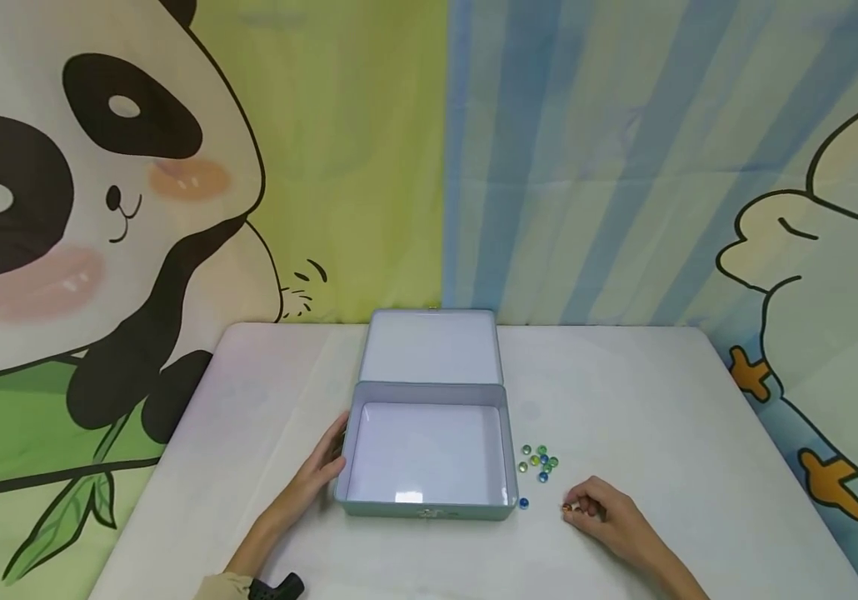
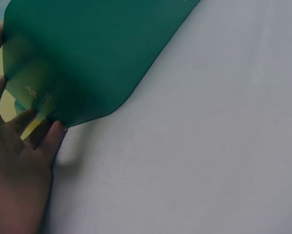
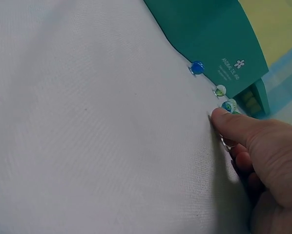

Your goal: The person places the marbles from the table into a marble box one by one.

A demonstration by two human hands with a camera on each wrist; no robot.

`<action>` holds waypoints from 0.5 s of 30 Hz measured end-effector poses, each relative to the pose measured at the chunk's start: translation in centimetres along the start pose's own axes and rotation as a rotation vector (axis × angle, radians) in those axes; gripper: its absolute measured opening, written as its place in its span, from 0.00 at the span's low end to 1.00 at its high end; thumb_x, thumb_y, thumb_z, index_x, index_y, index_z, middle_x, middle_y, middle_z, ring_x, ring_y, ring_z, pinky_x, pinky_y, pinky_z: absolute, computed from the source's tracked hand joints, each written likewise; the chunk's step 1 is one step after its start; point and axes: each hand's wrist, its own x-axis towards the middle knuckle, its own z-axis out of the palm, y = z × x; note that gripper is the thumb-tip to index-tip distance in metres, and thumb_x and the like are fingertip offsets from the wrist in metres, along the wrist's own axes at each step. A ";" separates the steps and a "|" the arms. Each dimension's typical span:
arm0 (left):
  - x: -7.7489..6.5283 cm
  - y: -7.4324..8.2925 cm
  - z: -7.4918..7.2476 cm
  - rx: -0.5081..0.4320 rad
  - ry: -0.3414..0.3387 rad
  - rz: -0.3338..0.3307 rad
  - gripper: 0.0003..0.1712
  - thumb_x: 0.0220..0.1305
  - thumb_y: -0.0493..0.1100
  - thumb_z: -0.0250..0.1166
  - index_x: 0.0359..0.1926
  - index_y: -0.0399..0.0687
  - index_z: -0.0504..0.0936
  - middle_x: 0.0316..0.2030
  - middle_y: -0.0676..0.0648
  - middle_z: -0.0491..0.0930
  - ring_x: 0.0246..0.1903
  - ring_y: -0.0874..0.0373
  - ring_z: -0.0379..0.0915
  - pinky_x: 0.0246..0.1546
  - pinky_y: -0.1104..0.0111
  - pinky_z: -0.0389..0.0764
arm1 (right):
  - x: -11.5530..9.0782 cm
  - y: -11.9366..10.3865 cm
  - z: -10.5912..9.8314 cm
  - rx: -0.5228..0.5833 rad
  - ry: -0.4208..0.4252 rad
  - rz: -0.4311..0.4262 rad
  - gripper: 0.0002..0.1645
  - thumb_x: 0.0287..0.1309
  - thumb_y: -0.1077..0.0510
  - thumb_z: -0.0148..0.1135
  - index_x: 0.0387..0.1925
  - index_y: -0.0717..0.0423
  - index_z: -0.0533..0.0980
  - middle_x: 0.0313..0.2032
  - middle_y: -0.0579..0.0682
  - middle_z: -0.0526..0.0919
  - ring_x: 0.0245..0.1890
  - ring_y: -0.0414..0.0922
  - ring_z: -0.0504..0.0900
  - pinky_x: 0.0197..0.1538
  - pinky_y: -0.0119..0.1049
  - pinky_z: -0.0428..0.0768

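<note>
A green metal box (image 1: 429, 510) sits on the white table with its lid (image 1: 431, 346) swung back and its pale inside bare. My left hand (image 1: 321, 458) rests against the box's left wall, fingers spread; the left wrist view shows the fingertips of this hand (image 2: 21, 146) touching the green side. Right of the box, my right hand (image 1: 612, 521) is low over the table, fingers curled, pinching an amber marble (image 1: 567, 507) at the fingertips. In the right wrist view the thumb partly hides a clear marble (image 3: 229, 142).
Several green, blue and yellow glass marbles (image 1: 536, 460) lie in a loose group between the box and my right hand. One blue marble (image 1: 524, 503) is by the box's front right corner. A printed cloth (image 1: 594, 167) hangs behind the table (image 1: 624, 375).
</note>
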 end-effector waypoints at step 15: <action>-0.3 0.1 0.4 0.022 0.033 -0.039 0.36 0.75 0.43 0.44 0.76 0.70 0.42 0.78 0.48 0.41 0.75 0.55 0.40 0.67 0.77 0.54 | 0.1 -0.2 -0.3 -0.017 -0.018 0.110 0.13 0.51 0.53 0.72 0.39 0.46 0.80 0.27 0.36 0.73 0.27 0.30 0.70 0.29 0.24 0.71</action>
